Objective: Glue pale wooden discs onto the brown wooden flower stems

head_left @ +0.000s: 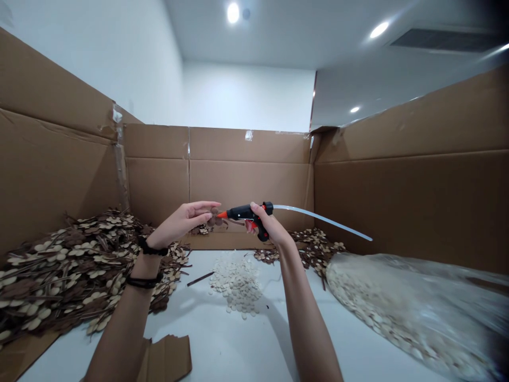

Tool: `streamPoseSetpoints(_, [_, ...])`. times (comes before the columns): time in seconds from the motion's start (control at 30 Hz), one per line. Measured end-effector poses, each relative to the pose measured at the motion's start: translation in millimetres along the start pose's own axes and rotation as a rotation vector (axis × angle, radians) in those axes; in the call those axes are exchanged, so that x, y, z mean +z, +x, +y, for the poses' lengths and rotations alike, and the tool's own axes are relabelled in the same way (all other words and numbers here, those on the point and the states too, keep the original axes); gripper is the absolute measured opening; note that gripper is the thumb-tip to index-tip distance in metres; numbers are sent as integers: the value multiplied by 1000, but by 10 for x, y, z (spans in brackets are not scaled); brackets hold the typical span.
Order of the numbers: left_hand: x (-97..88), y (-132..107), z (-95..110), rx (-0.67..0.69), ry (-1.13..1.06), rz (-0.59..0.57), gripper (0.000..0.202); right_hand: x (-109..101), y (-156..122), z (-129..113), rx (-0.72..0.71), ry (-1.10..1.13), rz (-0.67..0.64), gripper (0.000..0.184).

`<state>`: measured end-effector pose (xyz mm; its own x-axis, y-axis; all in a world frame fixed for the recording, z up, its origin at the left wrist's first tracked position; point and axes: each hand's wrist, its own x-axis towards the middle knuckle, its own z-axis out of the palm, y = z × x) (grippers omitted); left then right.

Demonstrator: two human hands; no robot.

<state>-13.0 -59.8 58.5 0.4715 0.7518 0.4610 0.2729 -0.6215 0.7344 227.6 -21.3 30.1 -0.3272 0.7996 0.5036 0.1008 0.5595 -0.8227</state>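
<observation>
Partly, a small brown petalled flower piece is covered by the left hand, being pinched between thumb and fingers beside the glue gun's orange nozzle; how the far fingertips meet cannot be told. By the right hand, the black-and-orange plastic glue gun is gripped, fingers curled and half hidden around its handle. Below the fingers, small cream discs are piled, indistinct individually. Rightward, a clear plastic bag is cut off by the view's edge.
</observation>
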Motion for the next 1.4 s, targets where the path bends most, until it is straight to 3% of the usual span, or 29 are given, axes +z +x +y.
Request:
streamPoseSetpoints(0.67, [-10, 12, -52, 2, 12, 39, 50, 14, -15, 6, 56, -61, 143, 53])
streamPoseSetpoints(0.87, [-26, 20, -75, 7, 59, 75, 50, 42, -37, -64, 69, -176, 188, 52])
streamPoseSetpoints(1.1, [-21, 43, -113, -24, 71, 147, 52, 85, -51, -176, -52, -387, 400, 48])
streamPoseSetpoints(1.3, [68, 87, -173, -23, 23, 14, 61, 178, 97, 1, -145, -158, 36, 33])
streamPoseSetpoints(1.4, [104, 145, -274, -32, -5, -28, 64, 212, 161, 120, -148, -72, -7, 26])
